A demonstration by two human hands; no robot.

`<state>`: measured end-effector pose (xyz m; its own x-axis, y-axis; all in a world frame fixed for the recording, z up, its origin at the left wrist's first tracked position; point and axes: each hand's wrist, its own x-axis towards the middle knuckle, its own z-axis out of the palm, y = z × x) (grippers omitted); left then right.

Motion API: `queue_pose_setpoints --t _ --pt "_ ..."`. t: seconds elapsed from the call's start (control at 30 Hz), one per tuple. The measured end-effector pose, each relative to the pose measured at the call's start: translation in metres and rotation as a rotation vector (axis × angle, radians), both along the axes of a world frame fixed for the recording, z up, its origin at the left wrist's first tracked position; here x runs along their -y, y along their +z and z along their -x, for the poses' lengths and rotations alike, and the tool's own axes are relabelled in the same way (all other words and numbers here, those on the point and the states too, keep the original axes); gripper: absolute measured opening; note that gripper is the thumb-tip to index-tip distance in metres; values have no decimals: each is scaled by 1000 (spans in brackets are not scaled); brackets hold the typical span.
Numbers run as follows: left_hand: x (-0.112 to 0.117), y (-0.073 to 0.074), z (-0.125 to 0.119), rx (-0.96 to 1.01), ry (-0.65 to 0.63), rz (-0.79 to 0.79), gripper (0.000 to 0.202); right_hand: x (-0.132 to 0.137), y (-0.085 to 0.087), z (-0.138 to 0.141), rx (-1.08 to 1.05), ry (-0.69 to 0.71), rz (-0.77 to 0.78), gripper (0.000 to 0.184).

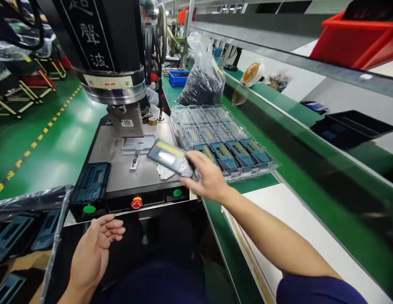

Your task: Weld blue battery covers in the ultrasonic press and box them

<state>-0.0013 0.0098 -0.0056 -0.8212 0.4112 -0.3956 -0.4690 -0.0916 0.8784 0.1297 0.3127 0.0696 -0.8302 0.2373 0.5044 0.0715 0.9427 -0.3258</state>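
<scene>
My right hand (209,175) grips one end of a dark blue-grey plastic casing (166,157), which is tilted above the right part of the machine's metal plate (148,179); motion blurs it a little. My left hand (95,249) holds nothing, its fingers loosely curled and apart, just in front of a green button (89,209). On the plate's left edge lies another blue-grey casing (92,181). Beneath the metal press head (128,122) sits a pale grey fixture (137,144). Several similar casings (237,153) stand in the front row of a clear compartment tray (209,126).
A red emergency button (136,202) and a second green button (177,193) line the machine's front. A clear bag of dark parts (203,80) stands behind the tray. At lower left, a lined box (61,219) holds more casings. A red bin (355,40) sits on the upper shelf.
</scene>
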Motion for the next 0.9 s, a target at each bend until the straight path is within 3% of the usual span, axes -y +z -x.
queue_pose_setpoints --t 0.13,0.27,0.53,0.9 --pt "9 -6 7 -28 45 -9 42 -73 3 24 6 -508 -2 64" --pt "17 -11 12 -26 84 -11 41 -110 0 57 205 -764 3 59" --pt "35 -6 20 -90 179 14 45 -114 -8 105 420 -861 73 58" --pt "33 11 30 -208 202 36 47 -123 -18 100 446 -892 80 70"
